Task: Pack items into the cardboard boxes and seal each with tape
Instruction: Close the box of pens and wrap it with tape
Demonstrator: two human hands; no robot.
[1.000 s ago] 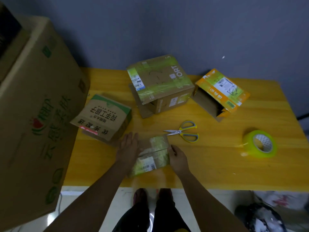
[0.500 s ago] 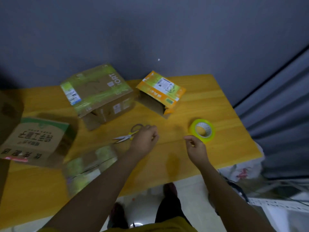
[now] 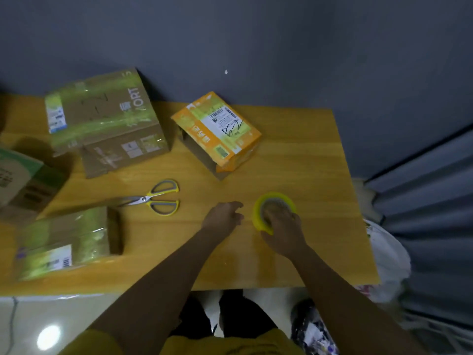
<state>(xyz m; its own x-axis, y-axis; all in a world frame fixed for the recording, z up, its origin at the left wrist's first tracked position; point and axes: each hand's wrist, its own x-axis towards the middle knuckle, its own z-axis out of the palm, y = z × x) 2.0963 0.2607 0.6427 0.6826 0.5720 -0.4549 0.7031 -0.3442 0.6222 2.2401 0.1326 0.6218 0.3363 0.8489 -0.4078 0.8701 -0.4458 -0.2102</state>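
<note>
Four cardboard boxes sit on the wooden desk [image 3: 294, 139] in my view. The biggest box [image 3: 102, 116], wrapped in green tape and printed with "ORT", stands at the far left against the grey wall. Just to its right lies an orange box [image 3: 217, 131] with a white shipping label on top, its open end facing left. A flat taped box [image 3: 66, 242] rests at the near left edge, and a fourth box [image 3: 20, 180], green and white, is partly cut off at the left of the frame.

Scissors [image 3: 153, 199] with yellow and grey handles lie between the big box and the flat box, blades closed and pointing left.

The yellow tape roll [image 3: 273, 201] lies flat on the desk to the right of centre, near the front, below the orange box. My right hand [image 3: 281, 226] is on it: the fingers reach into the roll's core while the thumb side sits against the near rim, so the fingers look curled around the roll. The picture is soft here, so I cannot make out each finger.

My left hand [image 3: 222, 219] hovers just left of the roll, holding nothing, its fingers loosely bent and slightly apart, pointing toward the roll.

Below the desk edge I see the person's dark legs and a yellow shirt.
</note>
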